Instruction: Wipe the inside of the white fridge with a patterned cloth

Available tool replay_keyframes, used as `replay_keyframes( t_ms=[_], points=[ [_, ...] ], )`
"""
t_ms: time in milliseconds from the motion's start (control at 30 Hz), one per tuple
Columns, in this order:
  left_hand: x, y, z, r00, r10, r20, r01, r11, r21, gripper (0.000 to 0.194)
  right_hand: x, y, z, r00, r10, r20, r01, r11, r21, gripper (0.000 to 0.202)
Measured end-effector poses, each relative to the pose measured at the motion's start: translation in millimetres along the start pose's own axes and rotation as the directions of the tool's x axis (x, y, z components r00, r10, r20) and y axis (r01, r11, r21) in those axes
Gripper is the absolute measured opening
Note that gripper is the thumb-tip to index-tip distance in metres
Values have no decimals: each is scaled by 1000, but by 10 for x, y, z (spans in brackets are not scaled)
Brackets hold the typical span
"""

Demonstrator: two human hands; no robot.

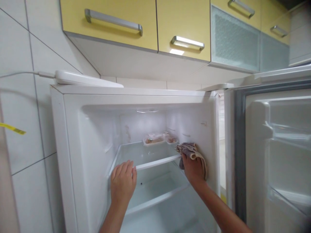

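Note:
My right hand [195,170] is closed on a bunched grey-brown patterned cloth [191,149], at the right end of the upper shelf beside the refrigerator's inner wall. Over the left part of the shelf's white front edge my left hand [123,179] is closed, with its fingers together and their tips hidden behind the edge. The upper glass shelf [157,162] lies level inside the open refrigerator [97,99]. Two shallow packs of food, a larger one [154,139] and a smaller one [171,139], sit at its back right.
A lower shelf [157,202] lies beneath, with a small dark speck above it. The refrigerator door [257,145] stands wide at the right, with bins inside. Yellow cabinets [109,9] hang overhead. A white device [82,78] with a cable rests on the refrigerator top.

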State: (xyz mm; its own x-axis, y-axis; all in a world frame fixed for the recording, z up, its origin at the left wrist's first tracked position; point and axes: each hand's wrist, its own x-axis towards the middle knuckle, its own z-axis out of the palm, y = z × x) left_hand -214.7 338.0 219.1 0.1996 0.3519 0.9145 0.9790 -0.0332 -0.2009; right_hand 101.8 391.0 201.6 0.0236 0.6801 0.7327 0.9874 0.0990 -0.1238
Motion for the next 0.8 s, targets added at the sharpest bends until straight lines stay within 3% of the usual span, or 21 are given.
replay_keyframes(
  t_ms=[67, 167, 400, 567, 800],
  points=[
    [7, 1, -2, 1000, -1, 8, 1, 1000, -2, 30, 39, -13, -74, 999, -37, 2, 37, 998, -47, 51],
    [18, 1, -14, 1000, -2, 23, 3, 1000, -5, 30, -60, 36, -145, 1000, 10, -16, -11, 995, -96, 48],
    [41, 7, -38, 998, -16, 57, 17, 1000, -20, 32, -727, 326, -160, 996, 50, -68, -51, 998, -21, 43],
    [36, 18, -42, 994, -35, 106, 39, 999, -37, 35, -1292, 488, 139, 996, 5, 91, -7, 1000, 17, 47],
    [76, 34, -134, 974, -61, 216, 76, 995, -62, 40, -1814, 342, 759, 940, -3, 342, 22, 998, -52, 54]
  ],
)
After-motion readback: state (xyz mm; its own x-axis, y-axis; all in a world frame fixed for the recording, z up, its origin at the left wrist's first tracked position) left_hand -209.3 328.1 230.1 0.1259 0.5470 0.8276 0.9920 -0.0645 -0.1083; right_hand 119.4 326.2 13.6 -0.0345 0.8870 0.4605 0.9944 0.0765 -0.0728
